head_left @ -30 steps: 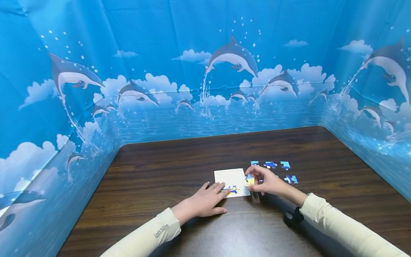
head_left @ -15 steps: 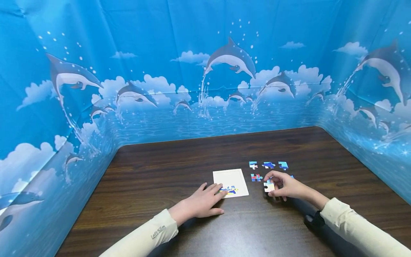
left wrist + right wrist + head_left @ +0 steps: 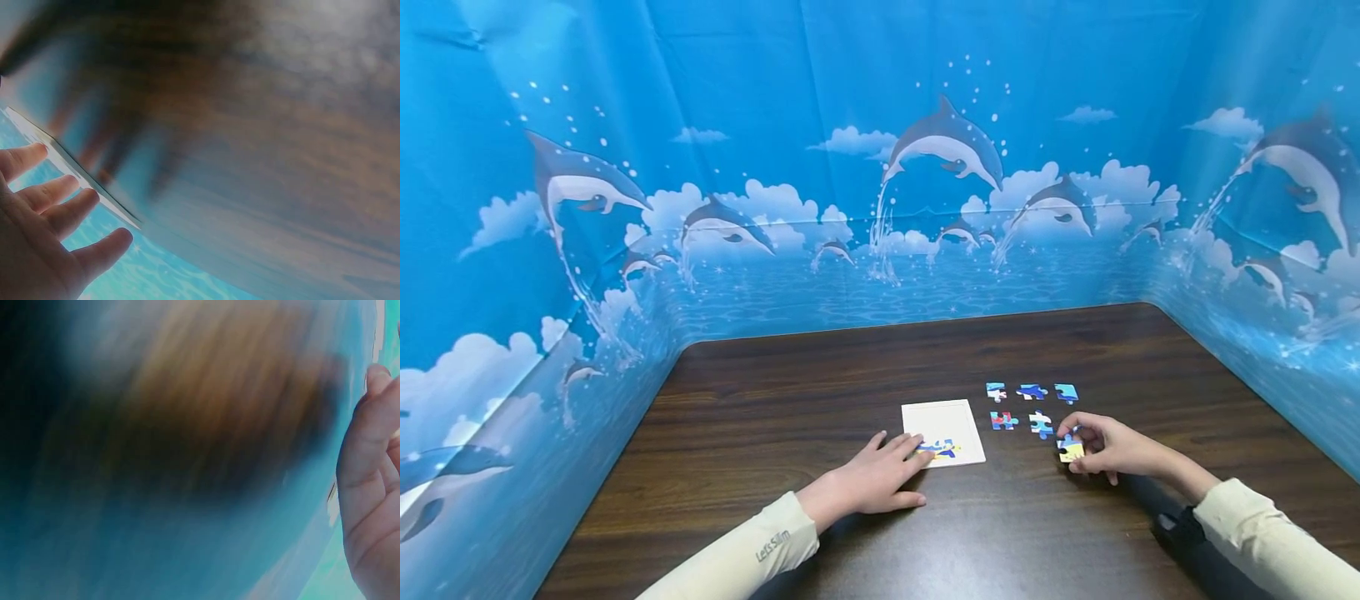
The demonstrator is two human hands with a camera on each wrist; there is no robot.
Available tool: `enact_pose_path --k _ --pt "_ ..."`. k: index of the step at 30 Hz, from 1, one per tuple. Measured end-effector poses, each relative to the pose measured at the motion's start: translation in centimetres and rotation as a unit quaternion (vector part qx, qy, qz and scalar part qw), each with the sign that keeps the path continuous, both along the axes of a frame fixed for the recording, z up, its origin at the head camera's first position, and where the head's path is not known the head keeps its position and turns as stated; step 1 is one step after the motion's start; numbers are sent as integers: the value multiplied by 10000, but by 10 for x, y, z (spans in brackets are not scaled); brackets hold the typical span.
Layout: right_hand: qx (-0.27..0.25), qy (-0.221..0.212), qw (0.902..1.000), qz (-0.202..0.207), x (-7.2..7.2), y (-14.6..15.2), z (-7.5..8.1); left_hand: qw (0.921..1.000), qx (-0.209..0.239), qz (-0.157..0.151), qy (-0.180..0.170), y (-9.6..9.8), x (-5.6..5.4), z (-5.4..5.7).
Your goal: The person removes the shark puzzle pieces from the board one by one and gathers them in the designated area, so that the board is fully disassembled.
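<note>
A white square puzzle board (image 3: 942, 421) lies on the table in the head view, with blue and yellow puzzle pieces (image 3: 946, 448) in its lower part. My left hand (image 3: 880, 477) rests over the board's lower left with fingers extended, covering part of the picture. To the right of the board, my right hand (image 3: 1112, 448) pinches a yellow and blue puzzle piece (image 3: 1071, 451) between thumb and fingers, low over the table. The left wrist view has the spread fingers (image 3: 81, 212) at the board's edge; in the right wrist view the held piece cannot be made out.
Several loose puzzle pieces lie in two rows right of the board, among them a red and blue piece (image 3: 1003, 421) and a white and blue piece (image 3: 1041, 425). A dolphin-printed blue curtain (image 3: 850, 275) borders the brown table (image 3: 790, 392).
My right hand has moved right, away from the board's right edge, carrying the yellow and blue puzzle piece. Loose pieces it covered are now visible. My left hand has stayed on the board.
</note>
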State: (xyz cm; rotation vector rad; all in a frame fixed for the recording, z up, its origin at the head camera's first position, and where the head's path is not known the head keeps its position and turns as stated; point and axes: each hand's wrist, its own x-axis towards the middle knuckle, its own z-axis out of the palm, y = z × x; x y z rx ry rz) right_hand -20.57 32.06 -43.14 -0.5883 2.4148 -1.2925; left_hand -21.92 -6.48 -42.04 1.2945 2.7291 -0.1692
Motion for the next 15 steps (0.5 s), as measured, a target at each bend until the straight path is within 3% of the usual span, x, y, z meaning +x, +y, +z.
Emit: enact_pose_path --k 7,15 --pt "98 -134 9997 165 2 17 1 10000 -36 37 -34 -3 1 2" --pt "-48 427 9963 740 2 29 -2 9999 -99 101 -78 -4 2 2"
